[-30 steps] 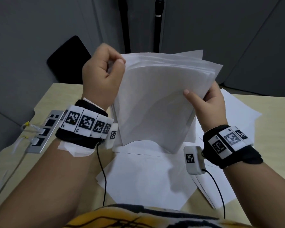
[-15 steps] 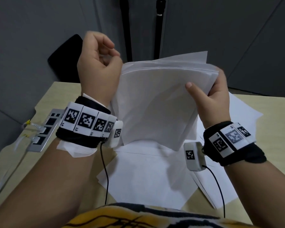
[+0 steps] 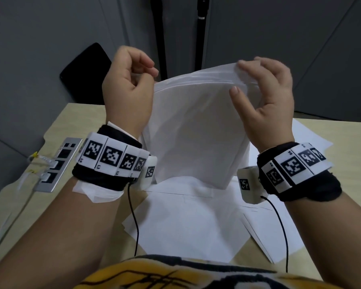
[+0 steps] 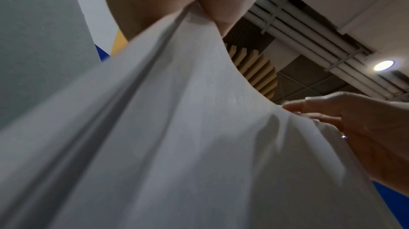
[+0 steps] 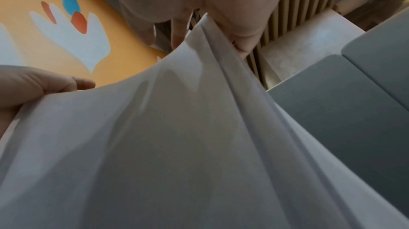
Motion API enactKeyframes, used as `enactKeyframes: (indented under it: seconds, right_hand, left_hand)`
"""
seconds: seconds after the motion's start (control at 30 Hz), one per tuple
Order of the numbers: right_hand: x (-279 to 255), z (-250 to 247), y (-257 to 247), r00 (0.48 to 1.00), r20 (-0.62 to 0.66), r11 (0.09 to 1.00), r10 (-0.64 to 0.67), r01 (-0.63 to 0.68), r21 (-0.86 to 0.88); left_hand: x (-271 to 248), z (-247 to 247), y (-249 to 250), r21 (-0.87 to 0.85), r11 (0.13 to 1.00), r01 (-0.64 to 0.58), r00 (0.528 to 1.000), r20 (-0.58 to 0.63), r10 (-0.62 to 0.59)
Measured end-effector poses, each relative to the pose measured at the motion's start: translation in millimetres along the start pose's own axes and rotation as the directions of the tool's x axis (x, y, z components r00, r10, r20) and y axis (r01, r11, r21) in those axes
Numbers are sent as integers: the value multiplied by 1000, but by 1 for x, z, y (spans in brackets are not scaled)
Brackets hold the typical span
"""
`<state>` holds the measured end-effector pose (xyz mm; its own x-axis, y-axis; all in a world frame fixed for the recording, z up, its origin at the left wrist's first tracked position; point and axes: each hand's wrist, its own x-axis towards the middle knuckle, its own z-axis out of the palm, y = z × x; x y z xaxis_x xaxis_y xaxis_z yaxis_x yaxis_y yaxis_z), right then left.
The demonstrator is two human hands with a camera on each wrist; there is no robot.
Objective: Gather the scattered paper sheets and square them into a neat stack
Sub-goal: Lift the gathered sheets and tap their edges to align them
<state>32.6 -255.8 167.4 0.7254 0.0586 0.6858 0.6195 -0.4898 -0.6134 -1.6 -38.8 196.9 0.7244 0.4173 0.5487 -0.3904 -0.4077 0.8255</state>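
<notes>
A stack of white paper sheets (image 3: 196, 130) stands upright in the air above the table, between my two hands. My left hand (image 3: 146, 69) has its fingers curled at the stack's upper left corner, and the left wrist view shows the stack's edge (image 4: 177, 145) tucked into its grip. At the upper right corner my right hand (image 3: 241, 77) pinches the stack, thumb on the near face and fingers over the top edge. The right wrist view shows the same stack (image 5: 177, 145) running up into that pinch. Several loose sheets (image 3: 186, 226) lie overlapping on the table below.
The light wooden table (image 3: 352, 142) carries more loose sheets at the right (image 3: 279, 236). A metal socket panel (image 3: 56, 165) with plugs sits in its left side. A black chair back (image 3: 86, 69) and black poles (image 3: 200, 28) stand behind, before grey partitions.
My right hand has slid from the stack's right edge up to its top right corner. The stack has turned more upright and its top edges look more even. My left hand rose slightly.
</notes>
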Motion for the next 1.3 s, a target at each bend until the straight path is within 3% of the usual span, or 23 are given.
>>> enactKeyframes:
  seconds: [0.17, 0.27, 0.37, 0.5, 0.6, 0.67, 0.77, 0.83, 0.9, 0.97, 1.07, 1.13, 1.23, 1.3]
  right_hand:
    - [-5, 1, 3, 994, -83, 997, 70, -67, 34]
    - [-3, -1, -3, 999, -24, 999, 29, -30, -31]
    - [0, 0, -2, 997, 32, 995, 69, -66, -77]
    - [-4, 0, 8, 987, -30, 985, 157, -159, -68]
    - [-6, -1, 7, 962, -108, 966, 250, -241, 92]
    - [-7, -2, 7, 943, -83, 928, 323, -299, 221]
    - [-12, -2, 18, 895, 84, 810, 438, -434, 396]
    - [-18, 3, 25, 846, 196, 741, 495, -529, 414]
    - [-25, 9, 28, 811, 276, 719, 516, -585, 375]
    - [-27, 12, 26, 804, 292, 705, 518, -594, 388]
    - [-21, 7, 25, 817, 254, 653, 518, -569, 500]
    - [-20, 3, 27, 825, 243, 647, 510, -554, 524]
    - [-22, 3, 30, 818, 257, 641, 514, -566, 519]
    - [-23, 6, 29, 817, 268, 650, 511, -571, 501]
  left_hand:
    - [1, -3, -2, -37, 998, 49, 999, 20, -48]
    - [-1, 0, -2, -16, 999, 29, 999, 35, -29]
    - [-1, 2, -3, -23, 1000, 12, 999, 45, -11]
    - [0, -3, -5, -66, 998, 23, 999, 31, -21]
    - [-1, -6, -9, -177, 983, 37, 997, 70, -25]
    - [-5, -9, -17, -298, 953, 61, 990, 143, -19]
    - [-16, -14, -39, -334, 930, 154, 958, 280, -58]
    - [-29, -12, -53, -213, 943, 254, 919, 357, -167]
    - [-42, -6, -65, -33, 936, 351, 882, 347, -319]
    - [-50, -2, -68, 30, 921, 389, 887, 256, -383]
    - [-45, -6, -64, -145, 902, 406, 906, 190, -377]
    - [-41, -13, -64, -251, 882, 400, 909, 229, -347]
    - [-48, -12, -73, -150, 865, 479, 838, 373, -399]
    - [-56, -5, -81, -26, 839, 544, 783, 374, -496]
